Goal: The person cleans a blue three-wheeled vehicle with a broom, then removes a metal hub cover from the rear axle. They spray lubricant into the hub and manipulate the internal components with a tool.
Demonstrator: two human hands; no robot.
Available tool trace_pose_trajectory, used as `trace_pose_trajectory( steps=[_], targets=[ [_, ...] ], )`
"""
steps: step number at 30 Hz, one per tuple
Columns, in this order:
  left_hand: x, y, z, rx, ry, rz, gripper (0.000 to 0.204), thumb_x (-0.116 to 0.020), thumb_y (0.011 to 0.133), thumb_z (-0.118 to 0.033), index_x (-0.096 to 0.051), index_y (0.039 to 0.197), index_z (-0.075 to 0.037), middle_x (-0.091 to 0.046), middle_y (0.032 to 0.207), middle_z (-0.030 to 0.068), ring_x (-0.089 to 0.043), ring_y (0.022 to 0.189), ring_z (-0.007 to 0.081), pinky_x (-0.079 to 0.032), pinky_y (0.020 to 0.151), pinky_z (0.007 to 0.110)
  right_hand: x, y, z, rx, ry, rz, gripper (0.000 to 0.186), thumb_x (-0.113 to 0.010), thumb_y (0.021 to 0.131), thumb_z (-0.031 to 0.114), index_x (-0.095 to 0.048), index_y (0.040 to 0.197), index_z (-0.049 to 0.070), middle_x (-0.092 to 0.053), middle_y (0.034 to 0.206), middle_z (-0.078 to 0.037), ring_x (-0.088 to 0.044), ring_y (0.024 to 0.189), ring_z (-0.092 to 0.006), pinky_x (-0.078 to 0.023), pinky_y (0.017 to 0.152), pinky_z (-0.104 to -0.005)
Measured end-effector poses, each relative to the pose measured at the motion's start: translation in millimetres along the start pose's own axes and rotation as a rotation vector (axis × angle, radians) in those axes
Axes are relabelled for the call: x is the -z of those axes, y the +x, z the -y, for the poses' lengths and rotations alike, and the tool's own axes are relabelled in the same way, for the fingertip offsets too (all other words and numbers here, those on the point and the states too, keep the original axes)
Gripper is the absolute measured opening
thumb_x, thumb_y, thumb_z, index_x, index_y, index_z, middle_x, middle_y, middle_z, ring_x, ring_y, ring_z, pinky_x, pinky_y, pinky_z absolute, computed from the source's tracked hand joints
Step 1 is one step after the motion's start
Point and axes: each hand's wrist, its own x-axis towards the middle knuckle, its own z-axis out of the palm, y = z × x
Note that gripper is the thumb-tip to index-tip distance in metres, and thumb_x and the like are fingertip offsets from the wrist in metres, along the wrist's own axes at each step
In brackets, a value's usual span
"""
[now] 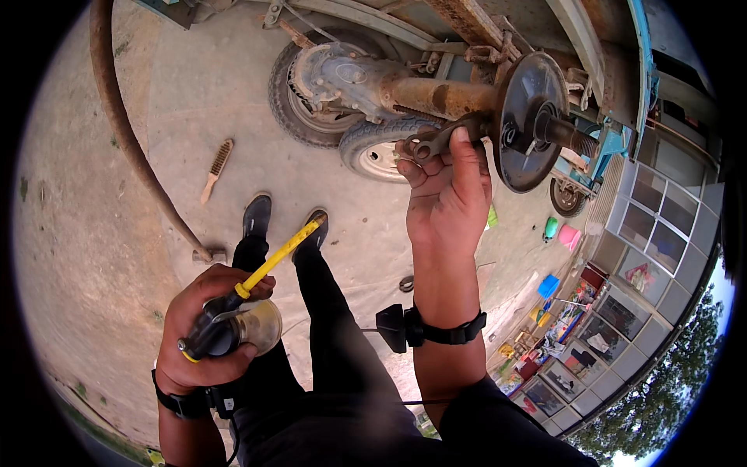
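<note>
In my left hand (204,311) is an oil can (261,325) with a black pump head, a clear round reservoir and a long yellow spout pointing up and to the right. My fingers wrap around its head and body. My right hand (450,198) pinches a dark metal lever (445,143) with a holed, forked end, thumb on top and fingers underneath. The lever sits beside a round dark backing plate (532,121) on the end of a rusty axle (443,96). A threaded shaft (572,138) sticks out of the plate. The fingertips under the lever are partly hidden.
Two tyred wheels (284,97) stand or lie behind the axle under a rusty frame (467,19). On the concrete are a wire brush (217,170) and a small dark ring (406,284). A long curved pole (128,140) crosses the left side. Boxes and goods line the building (661,218) at right.
</note>
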Motion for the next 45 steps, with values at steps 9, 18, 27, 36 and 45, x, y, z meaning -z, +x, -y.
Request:
trace_pose_trajectory(
  steps=[9,18,27,36,45],
  targets=[
    [-1.0,-0.1,-1.1,0.000,-0.012,-0.014,0.069,-0.070,0.059,-0.001,-0.058,0.127,0.002,-0.066,0.122,0.0222,-0.064,0.116,0.0354,-0.047,0.103,0.045,15.9,-13.9,-46.8,-0.260,-0.171,0.011,0.017,-0.064,0.102,0.022,-0.059,0.109,0.007,-0.071,0.094,-0.006,-0.072,0.080,-0.0178,-0.058,0.065,-0.0293],
    [2.3,4.2,-13.8,0.027,0.078,-0.004,0.068,-0.069,0.061,0.001,-0.058,0.128,0.001,-0.065,0.124,0.0210,-0.062,0.120,0.0363,-0.045,0.107,0.045,163.7,-55.3,-125.4,-0.725,-0.633,0.040,0.018,-0.065,0.097,0.017,-0.063,0.110,0.005,-0.070,0.089,-0.003,-0.070,0.076,-0.0141,-0.055,0.066,-0.0310],
    [-16.9,26.2,-31.8,0.181,0.170,0.036,0.064,-0.070,0.065,-0.001,-0.059,0.128,0.002,-0.064,0.124,0.0177,-0.061,0.123,0.0299,-0.044,0.108,0.041,319.7,-221.1,-129.5,-0.972,-1.630,0.326,0.035,-0.066,0.091,0.037,-0.071,0.113,0.010,-0.074,0.106,-0.016,-0.071,0.096,-0.0313,-0.056,0.083,-0.0445],
    [-93.6,47.6,-8.7,0.232,0.262,0.319,0.059,-0.075,0.075,0.001,-0.057,0.131,-0.001,-0.065,0.126,0.0094,-0.060,0.116,0.0189,-0.044,0.101,0.033,337.6,-274.7,-68.8,-0.790,-1.253,0.372,0.061,-0.082,0.083,0.040,-0.063,0.132,0.009,-0.069,0.120,-0.014,-0.069,0.108,-0.0289,-0.057,0.091,-0.0407],
    [-207.4,58.9,33.4,-0.015,0.363,0.400,0.061,-0.074,0.076,-0.002,-0.056,0.134,-0.002,-0.056,0.139,0.0160,-0.054,0.133,0.0310,-0.043,0.111,0.040,173.3,-193.4,38.7,0.029,-0.865,0.378,0.072,-0.089,0.070,0.014,-0.058,0.134,0.004,-0.062,0.129,-0.018,-0.064,0.116,-0.0346,-0.054,0.095,-0.0404]
  ],
)
